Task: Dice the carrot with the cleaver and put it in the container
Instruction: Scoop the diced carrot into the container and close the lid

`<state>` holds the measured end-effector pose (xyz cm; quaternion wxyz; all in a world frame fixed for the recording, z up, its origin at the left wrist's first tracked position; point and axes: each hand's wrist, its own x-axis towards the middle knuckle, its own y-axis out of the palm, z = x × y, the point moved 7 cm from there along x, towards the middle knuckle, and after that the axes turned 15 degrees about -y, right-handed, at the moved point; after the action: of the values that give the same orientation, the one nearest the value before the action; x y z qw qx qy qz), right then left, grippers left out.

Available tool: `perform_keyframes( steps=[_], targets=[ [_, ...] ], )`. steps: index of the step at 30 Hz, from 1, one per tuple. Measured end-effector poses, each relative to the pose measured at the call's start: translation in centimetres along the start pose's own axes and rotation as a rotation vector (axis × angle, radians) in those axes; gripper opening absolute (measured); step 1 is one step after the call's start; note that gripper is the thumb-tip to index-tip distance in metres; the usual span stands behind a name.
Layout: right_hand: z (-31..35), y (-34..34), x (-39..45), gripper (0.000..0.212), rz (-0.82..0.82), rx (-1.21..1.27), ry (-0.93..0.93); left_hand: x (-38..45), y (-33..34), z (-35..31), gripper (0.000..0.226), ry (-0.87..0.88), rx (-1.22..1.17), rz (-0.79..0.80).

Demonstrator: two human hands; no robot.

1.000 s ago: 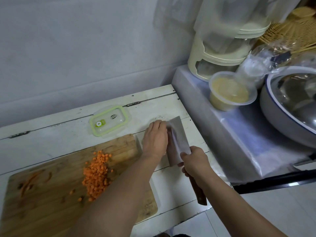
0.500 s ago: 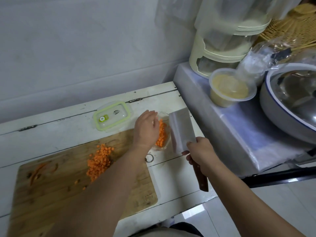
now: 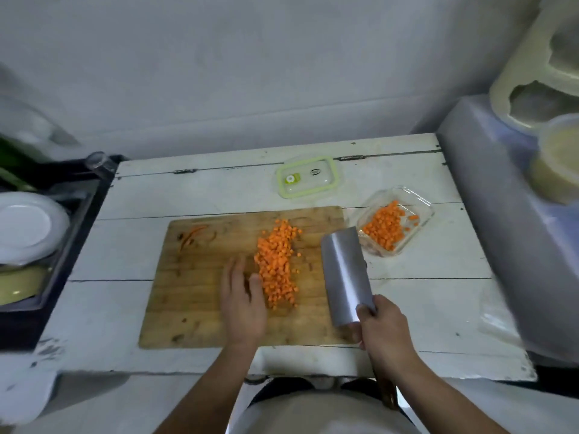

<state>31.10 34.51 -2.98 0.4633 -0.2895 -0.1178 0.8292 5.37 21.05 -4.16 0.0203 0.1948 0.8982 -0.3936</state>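
- Your right hand [image 3: 380, 327] grips the cleaver [image 3: 344, 277] by its handle, blade tilted flat-side up over the right end of the cutting board [image 3: 200, 308].
- Your left hand [image 3: 242, 296] rests on the board with fingers nearly straight and loose, holding nothing, thumb touching the left edge of the diced carrot [image 3: 277, 264] heaped mid-board.
- The glass container [image 3: 419, 205], off the board's right far corner near the table's right edge, already holds some dice.
- Risk: scooping too much onto the blade may spill dice off the table edge.
- Risk: sweeping toward the edge of the blade could nick your fingertips.
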Motion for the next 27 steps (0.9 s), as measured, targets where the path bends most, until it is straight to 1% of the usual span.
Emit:
perform_keyframes(
  steps=[3,5,9,12,16,18,23,27],
  targets=[
    [-0.3,1.9,-0.5,0.013,0.012,0.005,0.039,-0.2,2.3,-1.7,0.057,0.106,0.152,0.077],
    [-0.1,3.6,-0.8,0.012,0.034,0.001,0.049,0.5,3.7,-2.5,0.060,0.107,0.192,0.115],
    [2.0,7.0,-1.4,0.009,0.057,-0.048,0.012,1.4,5.6,-4.8,0.057,0.151,0.193,0.140],
    [2.8,9.0,-2.0,0.010,0.068,0.014,-0.002,0.6,6.0,-4.8,0.053,0.222,0.171,0.140],
    [2.9,9.3,-2.5,0.012,0.057,0.099,0.025,-0.2,5.4,-4.4,0.041,0.264,0.017,0.156],
    [3.0,9.0,-2.5,0.013,0.054,0.139,0.031,-0.4,5.2,-4.8,0.035,0.317,-0.021,0.158],
    [2.2,8.6,-2.3,0.013,0.043,0.200,0.071,-1.3,6.1,-6.1,0.026,0.485,0.016,0.163],
    [1.9,8.2,-2.2,0.013,0.043,0.213,0.076,-2.0,6.6,-6.9,0.024,0.619,0.088,0.108]
  ],
)
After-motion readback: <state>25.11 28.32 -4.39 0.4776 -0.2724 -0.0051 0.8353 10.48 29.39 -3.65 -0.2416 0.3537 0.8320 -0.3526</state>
